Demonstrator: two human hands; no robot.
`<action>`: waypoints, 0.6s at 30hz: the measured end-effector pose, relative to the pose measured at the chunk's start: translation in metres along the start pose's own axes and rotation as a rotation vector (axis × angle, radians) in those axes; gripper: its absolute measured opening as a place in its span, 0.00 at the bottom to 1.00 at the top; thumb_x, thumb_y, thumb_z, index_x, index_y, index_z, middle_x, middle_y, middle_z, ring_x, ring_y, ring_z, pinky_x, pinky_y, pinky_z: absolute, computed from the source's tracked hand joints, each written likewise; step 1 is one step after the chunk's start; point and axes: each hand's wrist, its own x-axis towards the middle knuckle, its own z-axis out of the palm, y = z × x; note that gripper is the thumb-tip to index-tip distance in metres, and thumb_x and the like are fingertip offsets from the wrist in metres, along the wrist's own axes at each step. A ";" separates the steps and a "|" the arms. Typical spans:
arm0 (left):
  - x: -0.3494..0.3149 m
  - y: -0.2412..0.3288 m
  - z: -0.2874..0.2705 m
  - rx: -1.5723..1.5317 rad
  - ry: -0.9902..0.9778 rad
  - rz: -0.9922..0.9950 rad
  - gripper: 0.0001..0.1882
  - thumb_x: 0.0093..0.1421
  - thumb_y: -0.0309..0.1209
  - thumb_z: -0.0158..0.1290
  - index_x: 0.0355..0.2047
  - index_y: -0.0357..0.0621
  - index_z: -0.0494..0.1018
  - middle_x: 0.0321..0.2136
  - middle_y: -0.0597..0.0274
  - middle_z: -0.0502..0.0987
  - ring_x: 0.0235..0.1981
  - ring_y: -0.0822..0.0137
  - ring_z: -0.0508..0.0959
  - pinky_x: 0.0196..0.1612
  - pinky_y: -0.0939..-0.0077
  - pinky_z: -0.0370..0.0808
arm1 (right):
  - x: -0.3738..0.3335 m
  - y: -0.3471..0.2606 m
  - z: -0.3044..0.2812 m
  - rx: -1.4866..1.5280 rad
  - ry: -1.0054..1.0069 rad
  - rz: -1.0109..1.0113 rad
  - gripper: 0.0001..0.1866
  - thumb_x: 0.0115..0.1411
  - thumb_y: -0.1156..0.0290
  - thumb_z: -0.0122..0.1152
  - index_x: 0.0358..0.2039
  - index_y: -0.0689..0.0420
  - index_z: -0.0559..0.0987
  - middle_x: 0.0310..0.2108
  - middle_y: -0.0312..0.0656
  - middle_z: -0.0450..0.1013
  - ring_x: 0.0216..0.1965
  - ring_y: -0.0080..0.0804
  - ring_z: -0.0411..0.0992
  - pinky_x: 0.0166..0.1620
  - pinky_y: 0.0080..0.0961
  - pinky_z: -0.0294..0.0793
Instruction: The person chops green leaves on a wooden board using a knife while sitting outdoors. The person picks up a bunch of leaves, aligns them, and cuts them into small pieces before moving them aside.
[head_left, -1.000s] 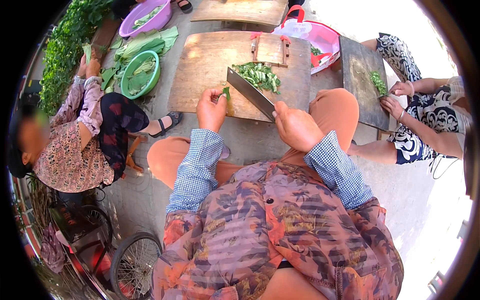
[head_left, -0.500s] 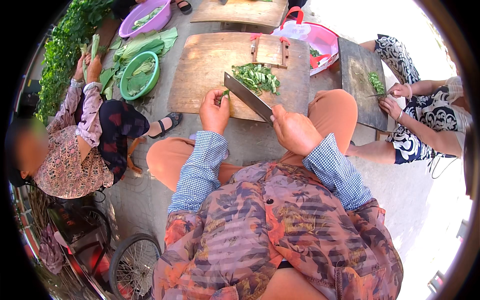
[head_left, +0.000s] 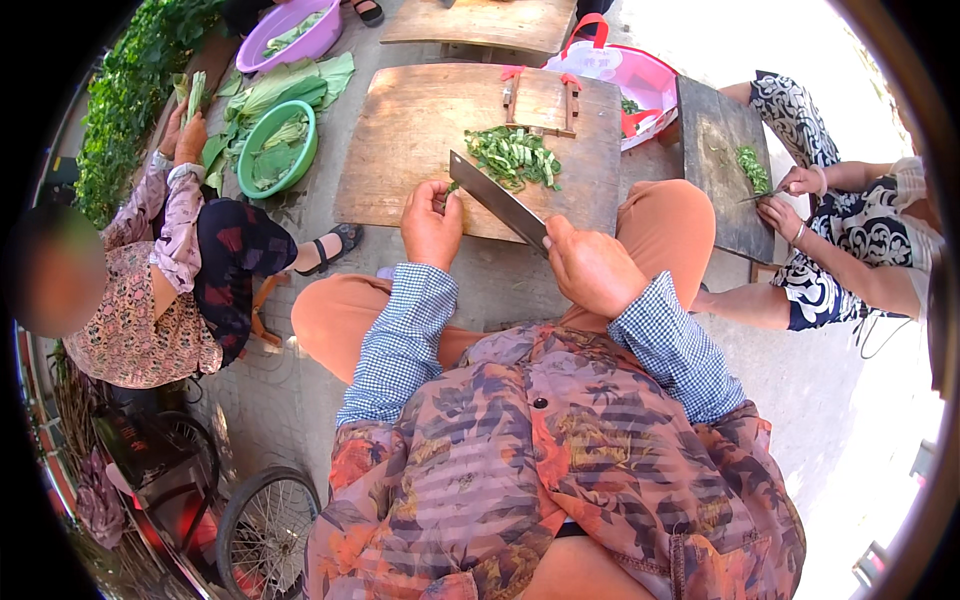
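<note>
My right hand (head_left: 590,265) grips the handle of a broad cleaver (head_left: 497,200), whose blade slants up to the left over a large wooden chopping board (head_left: 400,140). My left hand (head_left: 430,222) is closed on a small bunch of green stems at the board's near edge, right beside the blade tip. A pile of chopped greens (head_left: 513,155) lies on the board beyond the blade.
A person on the left holds leafy stalks near a green bowl (head_left: 275,150) and a purple basin (head_left: 290,35). On the right, another person cuts greens on a dark board (head_left: 720,160). A pink basin (head_left: 640,85) sits behind. A bicycle wheel (head_left: 265,525) stands lower left.
The cleaver and my two hands have stayed over the board's near edge with small chopping shifts. The person on the left has raised the stalks slightly.
</note>
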 end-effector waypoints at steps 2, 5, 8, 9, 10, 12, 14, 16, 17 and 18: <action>-0.003 0.001 -0.001 0.016 0.014 0.025 0.08 0.60 0.25 0.63 0.39 0.39 0.78 0.33 0.57 0.80 0.30 0.64 0.79 0.37 0.67 0.79 | -0.001 -0.002 -0.001 0.001 -0.032 0.029 0.10 0.72 0.70 0.49 0.44 0.65 0.68 0.25 0.64 0.77 0.30 0.68 0.77 0.37 0.60 0.76; -0.007 0.005 -0.002 0.077 0.036 0.089 0.07 0.60 0.26 0.62 0.38 0.40 0.78 0.34 0.57 0.80 0.30 0.62 0.79 0.37 0.65 0.78 | -0.003 -0.004 -0.002 -0.003 -0.047 0.050 0.10 0.71 0.70 0.49 0.44 0.65 0.68 0.25 0.64 0.77 0.30 0.68 0.78 0.38 0.60 0.76; -0.009 0.013 -0.001 0.128 0.046 0.145 0.06 0.60 0.26 0.61 0.38 0.42 0.78 0.34 0.56 0.80 0.31 0.59 0.79 0.38 0.63 0.78 | -0.004 -0.002 -0.003 -0.005 -0.049 0.057 0.10 0.71 0.70 0.49 0.44 0.65 0.69 0.25 0.64 0.77 0.30 0.68 0.78 0.38 0.60 0.76; -0.010 0.013 -0.001 0.147 0.050 0.174 0.07 0.60 0.26 0.61 0.38 0.42 0.78 0.34 0.56 0.80 0.32 0.58 0.79 0.38 0.62 0.78 | -0.005 -0.002 -0.004 -0.008 -0.052 0.058 0.10 0.71 0.70 0.49 0.44 0.65 0.69 0.25 0.64 0.77 0.30 0.68 0.78 0.38 0.60 0.76; -0.010 0.013 0.000 0.167 0.054 0.202 0.07 0.59 0.26 0.61 0.38 0.43 0.78 0.34 0.56 0.80 0.32 0.57 0.79 0.39 0.62 0.78 | -0.005 -0.002 -0.006 -0.012 -0.056 0.059 0.10 0.71 0.70 0.49 0.44 0.65 0.69 0.25 0.64 0.77 0.30 0.68 0.78 0.38 0.60 0.76; -0.011 0.012 -0.001 0.169 0.064 0.219 0.07 0.59 0.26 0.61 0.38 0.44 0.78 0.34 0.55 0.80 0.35 0.54 0.79 0.41 0.59 0.77 | -0.004 -0.003 -0.006 -0.010 -0.063 0.053 0.10 0.72 0.70 0.49 0.44 0.65 0.68 0.25 0.64 0.77 0.30 0.68 0.77 0.37 0.60 0.76; -0.016 0.008 -0.002 0.171 0.071 0.244 0.08 0.58 0.26 0.60 0.38 0.44 0.78 0.35 0.55 0.80 0.37 0.51 0.79 0.43 0.57 0.77 | 0.001 -0.001 -0.002 -0.005 -0.080 0.023 0.10 0.72 0.69 0.50 0.43 0.65 0.68 0.24 0.64 0.76 0.30 0.68 0.77 0.37 0.61 0.76; -0.016 0.007 -0.007 0.215 0.097 0.311 0.08 0.57 0.25 0.60 0.38 0.44 0.77 0.36 0.54 0.80 0.39 0.49 0.79 0.44 0.55 0.77 | 0.002 -0.005 -0.002 -0.004 -0.053 0.001 0.10 0.72 0.69 0.50 0.43 0.64 0.68 0.24 0.64 0.76 0.29 0.69 0.77 0.37 0.62 0.75; -0.017 0.015 -0.007 0.203 0.071 0.296 0.08 0.57 0.25 0.60 0.39 0.45 0.77 0.37 0.53 0.80 0.41 0.47 0.78 0.47 0.54 0.76 | 0.002 -0.008 -0.005 -0.017 -0.064 0.032 0.09 0.72 0.69 0.50 0.43 0.64 0.68 0.24 0.64 0.76 0.29 0.70 0.76 0.37 0.62 0.75; -0.016 0.018 -0.007 0.232 0.070 0.317 0.08 0.57 0.25 0.60 0.39 0.44 0.76 0.37 0.54 0.80 0.42 0.47 0.78 0.47 0.54 0.76 | 0.002 -0.010 -0.011 -0.025 -0.064 0.040 0.09 0.72 0.69 0.50 0.43 0.63 0.68 0.24 0.65 0.76 0.29 0.70 0.76 0.37 0.63 0.75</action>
